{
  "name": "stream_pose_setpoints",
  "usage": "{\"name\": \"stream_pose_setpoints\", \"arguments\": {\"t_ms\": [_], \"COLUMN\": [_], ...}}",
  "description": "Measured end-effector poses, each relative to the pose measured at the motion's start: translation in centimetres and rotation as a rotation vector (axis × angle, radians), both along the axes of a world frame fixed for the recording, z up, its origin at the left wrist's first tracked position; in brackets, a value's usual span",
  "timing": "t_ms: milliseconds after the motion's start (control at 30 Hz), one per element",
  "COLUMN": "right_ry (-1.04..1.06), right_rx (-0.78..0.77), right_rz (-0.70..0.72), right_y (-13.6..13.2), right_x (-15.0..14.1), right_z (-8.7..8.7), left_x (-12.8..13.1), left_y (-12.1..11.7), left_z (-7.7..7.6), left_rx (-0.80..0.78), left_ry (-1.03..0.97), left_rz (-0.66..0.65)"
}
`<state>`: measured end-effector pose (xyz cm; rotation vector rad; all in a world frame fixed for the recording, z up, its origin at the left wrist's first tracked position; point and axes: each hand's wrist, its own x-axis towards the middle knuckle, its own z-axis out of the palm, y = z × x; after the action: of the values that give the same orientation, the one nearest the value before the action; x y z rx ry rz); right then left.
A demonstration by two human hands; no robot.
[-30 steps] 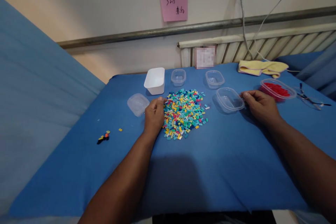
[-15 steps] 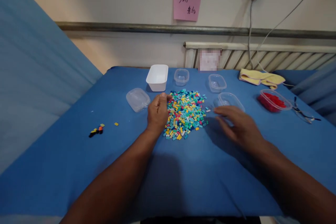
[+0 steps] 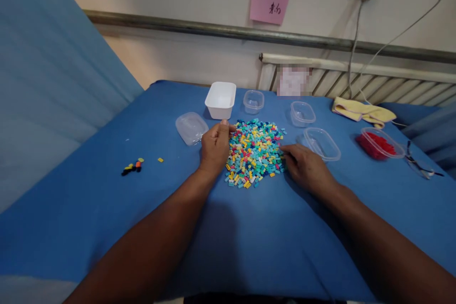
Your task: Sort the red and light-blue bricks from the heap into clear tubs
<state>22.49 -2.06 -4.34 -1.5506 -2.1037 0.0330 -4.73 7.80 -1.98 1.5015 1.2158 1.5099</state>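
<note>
Meeting the right edge of the brick pile [image 3: 255, 153], the right hand [image 3: 305, 166] is held with thumb and fingertips near together; whether anything is pinched cannot be told. The opposite edge is bordered by the left hand [image 3: 215, 146], fingers curled, contents likewise hidden. So the pile is hemmed between both, neither clearly nearer, jumbled with no shared long axis. Beyond the right knuckles, a clear box [image 3: 333, 156] is set.

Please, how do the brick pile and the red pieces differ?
The brick pile mixes many colours; the red pieces look all red. The brick pile lies loose on the blue cloth; the red pieces sit in a clear container. Both are gathered in a heap.
</note>
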Motion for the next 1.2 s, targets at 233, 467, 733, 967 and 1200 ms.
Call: {"name": "stream_pose_setpoints", "arguments": {"t_ms": [233, 467, 733, 967, 1200], "right_ry": [0.095, 0.095, 0.11, 0.141, 0.224], "right_rx": [-0.019, -0.005, -0.031, -0.019, 0.029], "right_rz": [0.051, 0.082, 0.075, 0.09, 0.134], "right_y": [-1.2, -1.0, -0.6, -0.3, -0.8], "right_x": [0.0, 0.2, -0.5, -0.9, -0.2], "right_z": [0.3, 0.2, 0.4, 0.0, 0.1], "left_x": [0.2, 0.2, 0.1, 0.1, 0.2], "left_y": [0.1, 0.0, -0.1, -0.1, -0.5], "left_z": [-0.2, -0.1, 0.0, 0.0, 0.2], "left_rx": [-0.016, -0.006, -0.014, -0.001, -0.003], "left_ry": [0.029, 0.05, 0.083, 0.099, 0.114], "left_rz": [-0.024, -0.03, -0.044, -0.044, -0.044]}}
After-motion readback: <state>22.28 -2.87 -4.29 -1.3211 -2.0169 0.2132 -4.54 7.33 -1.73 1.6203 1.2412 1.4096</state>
